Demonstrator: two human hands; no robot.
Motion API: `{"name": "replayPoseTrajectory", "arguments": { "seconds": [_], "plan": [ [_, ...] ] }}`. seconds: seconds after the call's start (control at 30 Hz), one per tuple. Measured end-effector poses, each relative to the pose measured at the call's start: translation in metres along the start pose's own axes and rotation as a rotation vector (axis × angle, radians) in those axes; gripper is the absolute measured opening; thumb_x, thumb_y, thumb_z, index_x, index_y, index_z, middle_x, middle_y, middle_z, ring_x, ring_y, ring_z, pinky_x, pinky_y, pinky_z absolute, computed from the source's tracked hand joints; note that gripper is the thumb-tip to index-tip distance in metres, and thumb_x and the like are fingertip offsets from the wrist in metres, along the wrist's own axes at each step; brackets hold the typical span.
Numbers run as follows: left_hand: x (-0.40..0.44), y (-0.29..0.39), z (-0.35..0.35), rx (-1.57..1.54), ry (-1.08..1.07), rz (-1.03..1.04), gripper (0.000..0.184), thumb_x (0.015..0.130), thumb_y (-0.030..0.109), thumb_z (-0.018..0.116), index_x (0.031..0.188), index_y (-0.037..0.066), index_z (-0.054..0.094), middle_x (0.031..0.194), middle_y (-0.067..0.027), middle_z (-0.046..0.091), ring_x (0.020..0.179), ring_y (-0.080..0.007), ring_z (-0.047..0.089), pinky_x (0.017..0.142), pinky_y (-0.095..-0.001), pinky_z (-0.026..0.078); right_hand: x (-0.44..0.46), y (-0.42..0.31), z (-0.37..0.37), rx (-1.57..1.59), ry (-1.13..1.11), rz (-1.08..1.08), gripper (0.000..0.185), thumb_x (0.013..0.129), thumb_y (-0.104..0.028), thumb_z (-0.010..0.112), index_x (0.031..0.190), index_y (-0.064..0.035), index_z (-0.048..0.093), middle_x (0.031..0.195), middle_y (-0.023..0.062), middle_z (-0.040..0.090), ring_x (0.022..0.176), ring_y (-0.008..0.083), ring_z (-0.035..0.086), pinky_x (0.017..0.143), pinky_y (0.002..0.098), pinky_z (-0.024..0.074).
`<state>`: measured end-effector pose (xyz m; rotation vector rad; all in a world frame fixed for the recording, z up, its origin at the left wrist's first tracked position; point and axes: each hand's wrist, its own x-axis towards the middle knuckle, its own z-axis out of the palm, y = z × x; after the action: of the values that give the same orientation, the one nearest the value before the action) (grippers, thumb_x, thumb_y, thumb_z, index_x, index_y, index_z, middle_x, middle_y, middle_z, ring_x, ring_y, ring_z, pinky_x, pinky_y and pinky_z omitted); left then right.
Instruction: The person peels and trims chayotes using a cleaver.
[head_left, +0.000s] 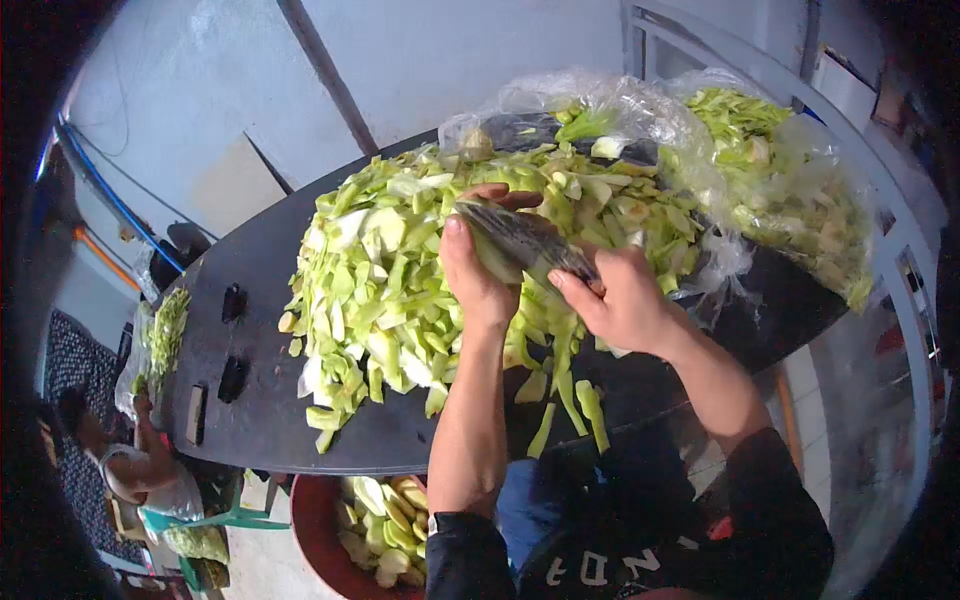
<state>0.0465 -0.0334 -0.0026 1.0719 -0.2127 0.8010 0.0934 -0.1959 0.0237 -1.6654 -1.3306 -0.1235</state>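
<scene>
In front of me, my right hand (628,300) is closed round the handle of a broad-bladed knife (535,242). Its dark, wet-looking blade slants up to the left across my left hand (472,268). That hand is curled round a pale green vegetable piece (500,258), partly hidden under the blade; its exact kind is unclear. Below and around both hands lies a large heap of light green peelings and slices (385,270), with a few long strips (590,410) hanging near the table's front edge.
The dark oval table (270,410) carries the heap. Clear plastic bags of green trimmings (790,190) stand at the back right. A red basin (305,530) of cut pieces sits below the front edge. Small dark blocks (233,378) lie at left. Another person (150,470) sits at far left.
</scene>
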Motion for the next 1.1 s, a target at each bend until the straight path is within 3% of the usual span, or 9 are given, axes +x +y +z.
{"name": "replayPoseTrajectory", "arguments": {
  "seconds": [0.07,0.13,0.2,0.33,0.6,0.8,0.9,1.0,1.1],
  "plan": [
    [0.003,-0.010,-0.004,0.008,0.091,-0.032,0.064,0.091,0.063,0.040,0.119,0.007,0.050,0.105,-0.0192,0.062,0.085,-0.0300,0.062,0.076,-0.0408,0.051,0.002,0.010,0.000,0.098,-0.044,0.161,0.020,0.089,-0.014,0.062,0.082,0.0029,0.055,0.060,0.0170,0.056,0.049,0.0256,0.055,0.048,0.0394,0.0412],
    [0.004,-0.017,-0.002,-0.043,0.168,-0.053,0.063,0.092,0.062,0.039,0.119,0.007,0.051,0.105,-0.0182,0.062,0.089,-0.0290,0.061,0.080,-0.0409,0.049,0.002,0.022,0.003,0.032,-0.016,0.099,0.023,0.089,-0.016,0.063,0.079,0.0035,0.056,0.059,0.0155,0.055,0.049,0.0172,0.053,0.048,0.0363,0.0409],
    [0.006,-0.018,-0.003,-0.085,0.249,-0.065,0.062,0.093,0.062,0.038,0.120,0.007,0.052,0.105,-0.0171,0.062,0.093,-0.0281,0.060,0.084,-0.0409,0.048,0.005,0.025,0.006,0.349,0.062,0.215,0.016,0.092,-0.012,0.060,0.082,-0.0008,0.053,0.058,-0.0004,0.050,0.044,0.0053,0.043,0.040,0.0261,0.0335],
    [0.004,-0.017,-0.007,-0.163,0.180,-0.071,0.061,0.093,0.062,0.039,0.117,0.008,0.054,0.111,-0.0140,0.061,0.100,-0.0241,0.059,0.091,-0.0392,0.045,0.007,0.035,-0.002,0.415,0.048,0.373,0.016,0.092,-0.012,0.060,0.087,0.0015,0.054,0.058,0.0024,0.054,0.045,0.0102,0.052,0.041,0.0283,0.0418],
    [0.007,-0.015,-0.010,-0.724,0.228,-0.225,0.060,0.094,0.058,0.038,0.116,0.004,0.051,0.107,-0.0184,0.057,0.102,-0.0331,0.055,0.097,-0.0488,0.042,0.013,0.047,-0.006,0.420,0.107,0.422,0.017,0.095,-0.015,0.057,0.086,-0.0031,0.049,0.053,0.0003,0.049,0.040,0.0080,0.047,0.039,0.0264,0.0404],
    [0.010,-0.008,-0.028,-0.809,0.257,-0.261,0.059,0.093,0.058,0.041,0.116,0.005,0.051,0.093,-0.0148,0.056,0.082,-0.0279,0.053,0.080,-0.0430,0.047,0.014,0.050,-0.016,0.457,0.202,0.383,0.016,0.093,-0.013,0.058,0.081,-0.0035,0.052,0.052,0.0006,0.051,0.040,0.0087,0.050,0.039,0.0272,0.0400],
    [0.009,0.005,-0.036,-0.768,0.372,-0.208,0.054,0.093,0.053,0.046,0.117,0.005,0.050,0.093,-0.0148,0.055,0.084,-0.0273,0.054,0.076,-0.0407,0.049,0.016,0.058,-0.025,0.460,0.246,0.360,0.017,0.094,-0.013,0.058,0.082,-0.0035,0.052,0.052,0.0003,0.051,0.040,0.0085,0.048,0.038,0.0270,0.0390],
    [-0.005,0.026,-0.068,-0.705,0.392,-0.051,0.051,0.093,0.045,0.052,0.124,0.005,0.053,0.114,-0.0171,0.060,0.102,-0.0330,0.057,0.089,-0.0458,0.049,0.017,0.063,-0.031,0.495,0.348,0.304,0.017,0.094,-0.014,0.059,0.082,-0.0033,0.052,0.052,0.0000,0.051,0.039,0.0080,0.047,0.038,0.0269,0.0381],
    [-0.068,0.082,-0.091,-0.500,0.535,0.170,0.044,0.090,0.027,0.064,0.126,0.005,0.052,0.118,-0.0153,0.060,0.106,-0.0275,0.061,0.093,-0.0429,0.051,0.013,0.070,-0.040,0.375,0.472,0.289,0.016,0.092,-0.014,0.061,0.083,-0.0024,0.055,0.058,-0.0024,0.053,0.043,0.0056,0.047,0.040,0.0253,0.0370]
  ]
}}
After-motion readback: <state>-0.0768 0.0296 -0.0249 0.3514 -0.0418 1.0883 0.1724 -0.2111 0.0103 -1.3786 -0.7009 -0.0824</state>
